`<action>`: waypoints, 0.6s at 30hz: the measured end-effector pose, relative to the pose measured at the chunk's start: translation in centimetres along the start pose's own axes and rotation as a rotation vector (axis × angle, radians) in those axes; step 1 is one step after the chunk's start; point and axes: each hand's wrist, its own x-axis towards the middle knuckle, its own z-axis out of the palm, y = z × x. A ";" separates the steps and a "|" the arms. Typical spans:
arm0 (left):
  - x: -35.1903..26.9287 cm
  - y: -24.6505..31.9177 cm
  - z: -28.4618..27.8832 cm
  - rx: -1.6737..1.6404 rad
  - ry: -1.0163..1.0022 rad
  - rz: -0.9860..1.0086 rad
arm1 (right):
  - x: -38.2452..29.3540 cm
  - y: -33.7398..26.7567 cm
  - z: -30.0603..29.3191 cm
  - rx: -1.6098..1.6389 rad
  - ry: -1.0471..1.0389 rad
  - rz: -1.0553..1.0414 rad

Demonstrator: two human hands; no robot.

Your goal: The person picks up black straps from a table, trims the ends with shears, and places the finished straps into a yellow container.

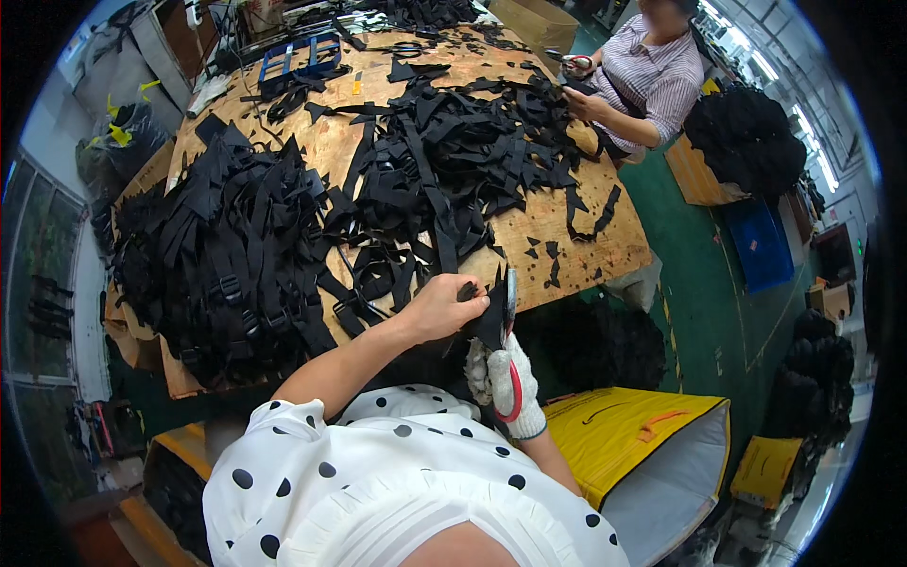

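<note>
My bare left hand pinches a black fabric piece between thumb and fingers, just off the table's front edge. In a white knitted glove, my right hand grips scissors with red handles. Their blades point away from me along the right side of the black piece; whether they are apart I cannot tell. Beyond my hands lies a tangled heap of black webbing straps and cut fabric. To the left, a thick pile of black straps with plastic buckles hangs over the table edge.
The wooden table carries scattered black scraps and a blue plastic crate. Across it, a person in a striped shirt holds red-handled scissors. A yellow bag with a white lining stands at my right. A blue bin sits on the green floor.
</note>
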 end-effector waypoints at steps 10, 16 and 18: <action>-0.1 0.0 -0.2 0.026 0.044 0.073 | -0.3 1.3 -0.2 0.294 0.019 0.190; 0.0 1.0 -2.7 0.003 0.202 0.277 | -0.5 1.2 0.1 0.517 0.113 0.051; 0.4 3.2 -4.8 -0.033 0.259 0.351 | -0.6 1.5 0.0 0.513 0.154 0.074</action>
